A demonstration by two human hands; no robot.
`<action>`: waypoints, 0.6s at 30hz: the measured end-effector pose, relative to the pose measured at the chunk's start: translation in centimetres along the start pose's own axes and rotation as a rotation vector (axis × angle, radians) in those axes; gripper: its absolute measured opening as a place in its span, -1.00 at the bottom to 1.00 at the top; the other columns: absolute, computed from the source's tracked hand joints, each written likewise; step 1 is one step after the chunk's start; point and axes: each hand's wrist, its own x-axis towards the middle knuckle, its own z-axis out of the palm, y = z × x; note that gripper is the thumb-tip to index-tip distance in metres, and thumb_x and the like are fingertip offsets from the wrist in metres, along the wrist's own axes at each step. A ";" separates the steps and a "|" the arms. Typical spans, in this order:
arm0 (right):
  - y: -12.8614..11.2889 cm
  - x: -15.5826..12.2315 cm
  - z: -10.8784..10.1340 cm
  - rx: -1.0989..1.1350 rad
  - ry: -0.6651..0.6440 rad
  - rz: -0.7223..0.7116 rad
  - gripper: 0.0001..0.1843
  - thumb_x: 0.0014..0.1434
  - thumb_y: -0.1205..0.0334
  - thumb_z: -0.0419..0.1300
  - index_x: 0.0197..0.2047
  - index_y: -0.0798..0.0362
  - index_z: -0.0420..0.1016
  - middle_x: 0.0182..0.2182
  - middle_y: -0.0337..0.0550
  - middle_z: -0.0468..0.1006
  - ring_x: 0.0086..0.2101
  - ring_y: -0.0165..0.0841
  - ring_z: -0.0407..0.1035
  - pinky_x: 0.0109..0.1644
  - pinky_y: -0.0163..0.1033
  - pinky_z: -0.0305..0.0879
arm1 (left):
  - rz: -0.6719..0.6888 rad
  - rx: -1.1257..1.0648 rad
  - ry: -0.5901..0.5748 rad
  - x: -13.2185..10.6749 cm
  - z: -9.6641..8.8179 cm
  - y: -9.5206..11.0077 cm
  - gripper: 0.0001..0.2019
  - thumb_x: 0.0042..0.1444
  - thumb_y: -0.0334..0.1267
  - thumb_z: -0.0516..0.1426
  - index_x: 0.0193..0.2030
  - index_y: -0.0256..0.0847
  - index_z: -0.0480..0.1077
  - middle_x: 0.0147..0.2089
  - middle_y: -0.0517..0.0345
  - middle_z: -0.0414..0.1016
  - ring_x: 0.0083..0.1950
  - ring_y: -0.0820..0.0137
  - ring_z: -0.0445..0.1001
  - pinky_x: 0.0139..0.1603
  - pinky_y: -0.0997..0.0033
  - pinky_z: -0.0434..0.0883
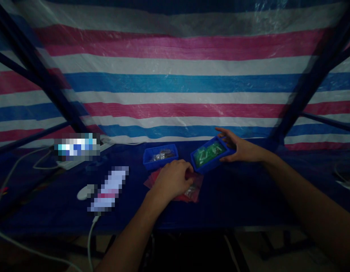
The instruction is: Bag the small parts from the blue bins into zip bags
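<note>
Near table (pixel 243 200) rear edge: two bins (pixel 158 163), right hand (pixel 242 147) gripping one; left hand (pixel 175 177) over packets (pixel 194 194), hold indeterminable; room rightward.

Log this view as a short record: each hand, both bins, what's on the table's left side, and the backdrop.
Left hand: fingers curled over red translucent plastic packets
Right hand: grips the right end of a blue rectangular plastic bin
Gripped bin contents: shiny green plastic packets
Second bin: blue rectangular plastic tray, left of the first, containing silvery items too small to identify
Table left side: white disc-shaped object beside a pixelated oblong item
Backdrop: pink, white and blue striped plastic sheet
</note>
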 end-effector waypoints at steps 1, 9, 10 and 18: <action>-0.1 -0.1 -0.3 0.030 -0.011 0.002 0.35 -0.10 0.02 0.57 0.56 -0.23 -0.16 0.39 0.10 0.17 0.35 0.17 0.19 0.43 0.33 0.16 | 0.006 -0.017 0.005 0.2 0.1 -0.1 -0.80 0.13 -0.29 0.20 -0.09 -0.09 0.55 -0.09 0.10 0.59 -0.05 0.17 0.55 0.00 0.12 0.47; -0.6 -0.2 -1.1 0.205 -0.064 -0.102 0.33 -0.08 0.13 0.59 0.55 -0.37 -0.14 0.37 -0.01 0.20 0.30 0.04 0.28 0.36 0.25 0.30 | 0.087 -0.035 0.075 0.8 1.5 -0.8 -0.80 0.14 -0.39 0.16 -0.11 -0.15 0.51 -0.10 0.10 0.56 -0.08 0.23 0.55 -0.06 0.20 0.47; -0.7 -0.1 -1.0 0.217 -0.052 -0.122 0.37 -0.09 0.13 0.59 0.56 -0.38 -0.19 0.38 -0.01 0.20 0.28 0.03 0.30 0.34 0.24 0.33 | 0.104 -0.039 0.078 0.7 1.7 -0.9 -0.81 0.15 -0.39 0.16 -0.11 -0.15 0.50 -0.09 0.09 0.55 -0.08 0.23 0.55 -0.05 0.21 0.47; -1.9 0.6 2.1 0.389 0.071 -0.211 0.49 -0.10 0.12 0.61 0.54 -0.53 -0.40 0.38 -0.06 0.15 0.25 -0.02 0.32 0.18 0.17 0.51 | 0.120 -0.105 0.278 0.4 2.6 -1.0 -0.49 0.15 -0.48 0.12 0.26 -0.19 0.32 0.23 -0.04 0.39 0.24 0.17 0.44 0.32 0.08 0.42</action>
